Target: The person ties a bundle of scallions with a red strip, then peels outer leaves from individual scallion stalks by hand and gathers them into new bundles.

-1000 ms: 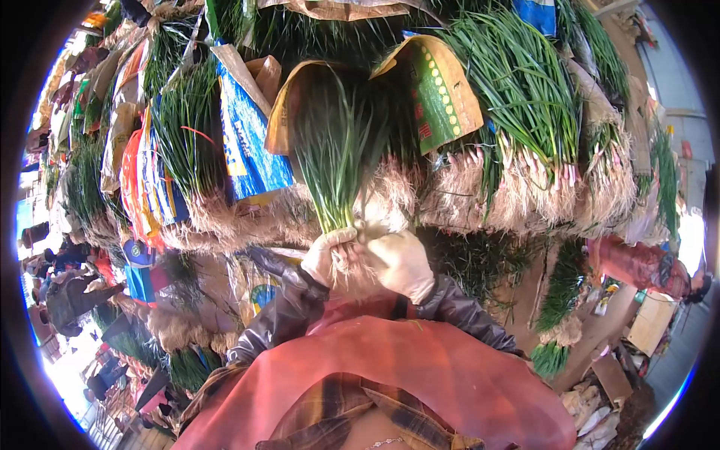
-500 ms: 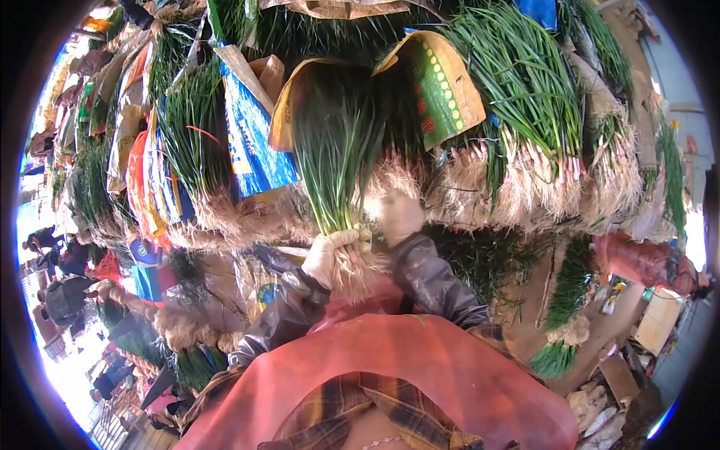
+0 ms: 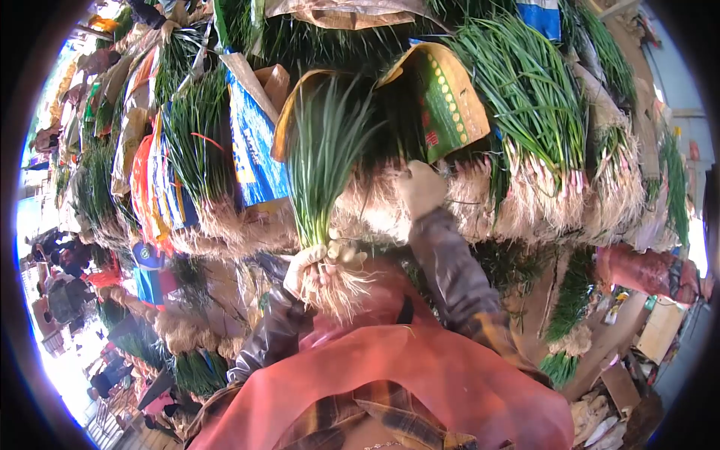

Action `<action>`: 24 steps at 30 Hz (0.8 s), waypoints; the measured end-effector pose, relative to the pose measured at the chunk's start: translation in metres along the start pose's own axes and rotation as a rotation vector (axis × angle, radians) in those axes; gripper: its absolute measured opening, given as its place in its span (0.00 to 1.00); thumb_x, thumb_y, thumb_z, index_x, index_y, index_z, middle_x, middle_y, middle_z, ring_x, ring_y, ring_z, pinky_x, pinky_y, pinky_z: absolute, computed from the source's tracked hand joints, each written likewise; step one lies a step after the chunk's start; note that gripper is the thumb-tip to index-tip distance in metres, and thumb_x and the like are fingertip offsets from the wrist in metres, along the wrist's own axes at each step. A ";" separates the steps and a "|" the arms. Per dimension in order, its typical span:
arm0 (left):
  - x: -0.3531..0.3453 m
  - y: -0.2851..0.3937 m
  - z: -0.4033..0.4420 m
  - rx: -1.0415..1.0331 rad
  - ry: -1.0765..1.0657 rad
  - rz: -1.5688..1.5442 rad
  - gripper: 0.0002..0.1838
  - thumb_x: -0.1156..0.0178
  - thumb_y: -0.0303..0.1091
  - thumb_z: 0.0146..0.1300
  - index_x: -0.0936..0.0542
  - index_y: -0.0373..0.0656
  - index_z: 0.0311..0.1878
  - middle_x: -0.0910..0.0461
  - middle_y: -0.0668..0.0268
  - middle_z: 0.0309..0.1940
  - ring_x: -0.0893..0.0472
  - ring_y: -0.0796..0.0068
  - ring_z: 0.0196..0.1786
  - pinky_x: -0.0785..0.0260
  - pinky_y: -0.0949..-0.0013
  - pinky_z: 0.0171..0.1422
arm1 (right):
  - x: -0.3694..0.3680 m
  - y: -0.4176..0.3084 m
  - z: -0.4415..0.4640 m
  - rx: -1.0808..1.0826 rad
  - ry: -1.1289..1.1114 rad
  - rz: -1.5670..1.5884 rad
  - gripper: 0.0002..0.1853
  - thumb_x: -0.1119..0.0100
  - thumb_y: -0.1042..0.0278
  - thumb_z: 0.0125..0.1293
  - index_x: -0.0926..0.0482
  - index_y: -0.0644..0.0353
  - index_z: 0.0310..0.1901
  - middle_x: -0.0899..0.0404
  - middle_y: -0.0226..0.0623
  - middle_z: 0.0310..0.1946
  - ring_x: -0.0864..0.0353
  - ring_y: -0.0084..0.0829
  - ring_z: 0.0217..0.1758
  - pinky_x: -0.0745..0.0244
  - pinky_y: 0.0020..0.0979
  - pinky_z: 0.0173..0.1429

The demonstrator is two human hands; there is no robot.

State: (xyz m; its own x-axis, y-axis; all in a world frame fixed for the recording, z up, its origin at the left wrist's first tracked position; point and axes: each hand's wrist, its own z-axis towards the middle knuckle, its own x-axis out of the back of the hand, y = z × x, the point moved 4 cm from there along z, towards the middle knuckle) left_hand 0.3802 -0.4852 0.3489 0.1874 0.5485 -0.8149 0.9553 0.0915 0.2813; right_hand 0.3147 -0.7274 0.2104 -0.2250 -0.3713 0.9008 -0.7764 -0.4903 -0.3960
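My left hand [image 3: 301, 271], in a pale glove, is closed round the lower stems of a bunch of green onions [image 3: 319, 169]. The bunch stands nearly upright, leaves pointing away from me and pale roots hanging over my fingers. My right hand [image 3: 423, 190], also gloved, is at the root ends of a green onion pile [image 3: 371, 196] ahead. Its fingers look curled in, and what they hold, if anything, is hidden. A yellow and green printed sheet [image 3: 450, 101] lies over the pile just beyond that hand.
More green onions [image 3: 529, 97] are stacked at the right, roots facing me. A blue and white sack [image 3: 255, 139] stands left of the held bunch. Small bundles [image 3: 561, 330] lie on the ground at right. A person in red [image 3: 637, 271] is at far right.
My right hand has moved away from the held bunch, forward and right to the pile's roots. My left hand and the bunch have shifted slightly left and toward me.
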 end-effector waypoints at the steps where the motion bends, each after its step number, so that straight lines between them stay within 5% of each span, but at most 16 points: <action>1: 0.024 0.005 0.003 0.058 0.015 0.063 0.15 0.45 0.34 0.65 0.27 0.37 0.51 0.26 0.65 0.29 0.24 0.76 0.33 0.27 0.78 0.37 | 0.038 -0.014 -0.013 0.051 0.125 0.006 0.11 0.36 0.59 0.54 0.22 0.57 0.29 0.24 0.40 0.22 0.24 0.42 0.26 0.31 0.40 0.32; 3: 0.047 0.006 -0.001 0.192 0.115 0.132 0.14 0.44 0.34 0.64 0.25 0.37 0.50 0.21 0.63 0.29 0.21 0.75 0.28 0.25 0.75 0.34 | 0.095 -0.046 -0.056 0.310 0.407 -0.061 0.08 0.38 0.64 0.56 0.25 0.56 0.26 0.29 0.36 0.18 0.28 0.37 0.22 0.37 0.40 0.28; 6: 0.037 -0.012 0.025 0.184 0.313 0.209 0.13 0.44 0.34 0.64 0.23 0.36 0.48 0.19 0.61 0.29 0.21 0.75 0.23 0.28 0.78 0.28 | 0.105 -0.071 -0.115 0.582 0.124 0.054 0.06 0.39 0.67 0.58 0.25 0.55 0.28 0.31 0.33 0.18 0.30 0.32 0.21 0.34 0.33 0.30; 8: 0.033 -0.017 0.041 0.227 0.149 0.194 0.14 0.44 0.33 0.64 0.23 0.35 0.48 0.19 0.61 0.29 0.21 0.76 0.25 0.27 0.78 0.30 | 0.095 -0.072 -0.136 0.764 0.005 0.299 0.06 0.38 0.67 0.58 0.21 0.58 0.34 0.24 0.35 0.22 0.24 0.29 0.26 0.29 0.28 0.35; 10: 0.032 -0.019 0.042 0.131 0.137 0.058 0.14 0.43 0.31 0.62 0.24 0.36 0.49 0.18 0.60 0.36 0.19 0.74 0.29 0.25 0.77 0.32 | 0.092 -0.054 -0.126 0.359 -0.151 0.789 0.12 0.40 0.64 0.61 0.20 0.58 0.44 0.20 0.35 0.30 0.22 0.26 0.29 0.29 0.29 0.31; 11: 0.031 -0.023 0.040 0.124 0.159 -0.062 0.14 0.43 0.30 0.62 0.25 0.37 0.49 0.18 0.59 0.38 0.19 0.71 0.33 0.25 0.78 0.32 | 0.086 -0.048 -0.123 -0.066 -0.197 1.074 0.16 0.42 0.57 0.66 0.22 0.61 0.47 0.19 0.35 0.33 0.21 0.24 0.30 0.26 0.28 0.36; 12: 0.017 -0.022 0.035 0.119 0.187 -0.179 0.13 0.43 0.29 0.61 0.25 0.38 0.50 0.19 0.57 0.41 0.18 0.69 0.37 0.26 0.78 0.32 | 0.078 -0.044 -0.107 -0.239 -0.434 0.952 0.19 0.46 0.53 0.69 0.23 0.61 0.50 0.19 0.38 0.36 0.19 0.26 0.35 0.23 0.29 0.41; 13: 0.011 -0.021 0.035 0.129 0.042 -0.231 0.12 0.44 0.27 0.61 0.25 0.39 0.49 0.20 0.55 0.45 0.19 0.63 0.44 0.25 0.77 0.33 | 0.065 -0.050 -0.104 -0.412 -0.602 1.307 0.21 0.45 0.52 0.68 0.23 0.61 0.51 0.19 0.39 0.36 0.19 0.27 0.35 0.23 0.30 0.42; 14: 0.015 -0.020 0.034 0.131 0.042 -0.221 0.12 0.44 0.27 0.61 0.25 0.39 0.49 0.20 0.55 0.45 0.19 0.63 0.44 0.25 0.77 0.33 | 0.050 -0.059 -0.100 -0.579 -0.767 1.658 0.22 0.44 0.51 0.68 0.24 0.61 0.53 0.20 0.40 0.36 0.19 0.27 0.35 0.24 0.30 0.43; 15: 0.023 -0.021 0.034 0.173 0.062 -0.151 0.12 0.44 0.27 0.61 0.25 0.39 0.49 0.20 0.55 0.45 0.19 0.64 0.43 0.24 0.75 0.35 | 0.023 -0.062 -0.090 -0.430 -0.921 1.745 0.24 0.43 0.48 0.66 0.22 0.65 0.49 0.17 0.39 0.40 0.18 0.31 0.38 0.23 0.29 0.44; 17: 0.026 -0.020 0.028 0.212 0.174 -0.026 0.12 0.43 0.27 0.61 0.25 0.41 0.48 0.20 0.56 0.45 0.20 0.64 0.42 0.23 0.68 0.39 | 0.013 -0.067 -0.077 -0.214 -0.462 1.147 0.22 0.43 0.50 0.66 0.20 0.63 0.47 0.16 0.41 0.37 0.17 0.33 0.33 0.23 0.33 0.38; 18: 0.026 -0.019 0.027 0.212 0.178 -0.021 0.12 0.43 0.27 0.61 0.25 0.41 0.48 0.20 0.56 0.45 0.20 0.64 0.42 0.23 0.68 0.39 | 0.009 -0.063 -0.073 -0.106 -0.424 0.908 0.21 0.44 0.50 0.67 0.19 0.63 0.46 0.16 0.43 0.36 0.17 0.36 0.32 0.22 0.36 0.38; 19: 0.028 -0.020 0.025 0.211 0.221 -0.040 0.12 0.43 0.26 0.61 0.25 0.41 0.48 0.20 0.57 0.46 0.20 0.64 0.41 0.24 0.68 0.39 | 0.013 -0.056 -0.079 0.139 -0.039 0.752 0.19 0.46 0.52 0.68 0.17 0.63 0.40 0.16 0.45 0.32 0.17 0.38 0.31 0.24 0.36 0.36; 20: 0.029 -0.021 0.021 0.211 0.262 -0.063 0.12 0.43 0.26 0.61 0.25 0.42 0.48 0.20 0.57 0.46 0.20 0.64 0.41 0.24 0.68 0.40 | 0.014 -0.036 -0.075 -0.205 -0.124 0.431 0.19 0.49 0.53 0.69 0.18 0.63 0.39 0.18 0.46 0.30 0.17 0.40 0.33 0.24 0.37 0.36; 22: 0.016 -0.018 0.013 0.224 0.112 -0.059 0.11 0.42 0.25 0.59 0.26 0.43 0.46 0.22 0.59 0.47 0.21 0.66 0.42 0.25 0.68 0.45 | -0.007 0.028 -0.080 -0.394 -0.139 0.344 0.22 0.53 0.50 0.70 0.19 0.64 0.38 0.18 0.46 0.30 0.18 0.41 0.35 0.24 0.38 0.37; 24: 0.026 -0.020 0.007 0.193 0.124 -0.066 0.15 0.42 0.27 0.60 0.26 0.41 0.52 0.21 0.60 0.45 0.21 0.65 0.44 0.25 0.67 0.47 | -0.017 0.034 -0.112 0.010 -0.814 -0.081 0.23 0.52 0.48 0.68 0.20 0.61 0.45 0.18 0.49 0.39 0.18 0.40 0.43 0.25 0.40 0.48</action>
State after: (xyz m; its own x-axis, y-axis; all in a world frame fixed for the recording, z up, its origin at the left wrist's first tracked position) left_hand 0.3678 -0.4789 0.3189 0.1046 0.6456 -0.7565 0.9928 -0.0232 0.1174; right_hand 0.2259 -0.6500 0.2017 0.3331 -0.7888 0.5166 -0.7657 -0.5460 -0.3401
